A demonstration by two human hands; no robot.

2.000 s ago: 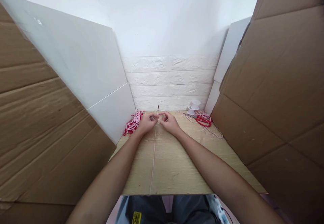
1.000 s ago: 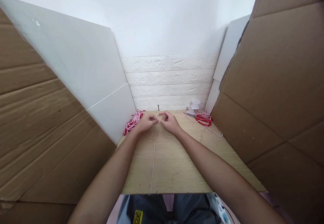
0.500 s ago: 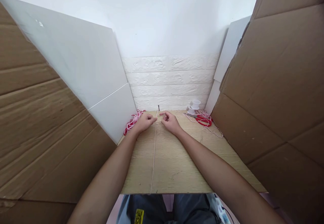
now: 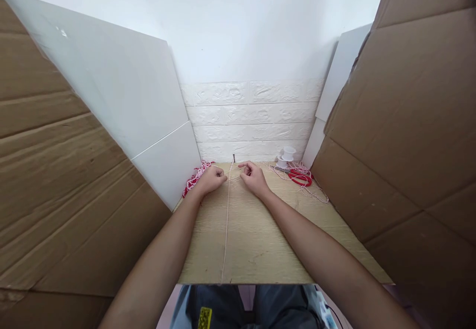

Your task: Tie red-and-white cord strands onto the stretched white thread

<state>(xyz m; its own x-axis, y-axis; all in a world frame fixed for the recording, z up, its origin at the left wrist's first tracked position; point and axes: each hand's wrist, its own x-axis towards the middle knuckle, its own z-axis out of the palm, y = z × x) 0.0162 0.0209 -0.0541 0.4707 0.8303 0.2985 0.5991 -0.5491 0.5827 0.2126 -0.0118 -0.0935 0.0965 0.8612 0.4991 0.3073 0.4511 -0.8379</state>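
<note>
A pale cord (image 4: 226, 230) runs taut from a nail (image 4: 234, 158) at the back of the wooden board (image 4: 267, 249) to its front edge. My left hand (image 4: 211, 180) is just left of the cord, thumb and fingers pinched on a thin thread. Across from it, my right hand (image 4: 255, 178) has its index finger partly stretched and the others curled round the other side of the thread. Fine pale strands (image 4: 235, 177) stretch between the hands, across the cord near the nail. Whether they are knotted there is too small to tell.
Pink and red yarn (image 4: 195, 178) lies heaped at the left. At the back right are white spools (image 4: 287, 154), red-handled scissors (image 4: 300, 177) and loose pink yarn (image 4: 316, 196). Cardboard panels (image 4: 401, 136) stand on both sides, with a white brick-patterned wall (image 4: 253, 116) behind.
My hands have drawn slightly apart, the right one moving right and the left one a little left. The strands between them look straighter now.
</note>
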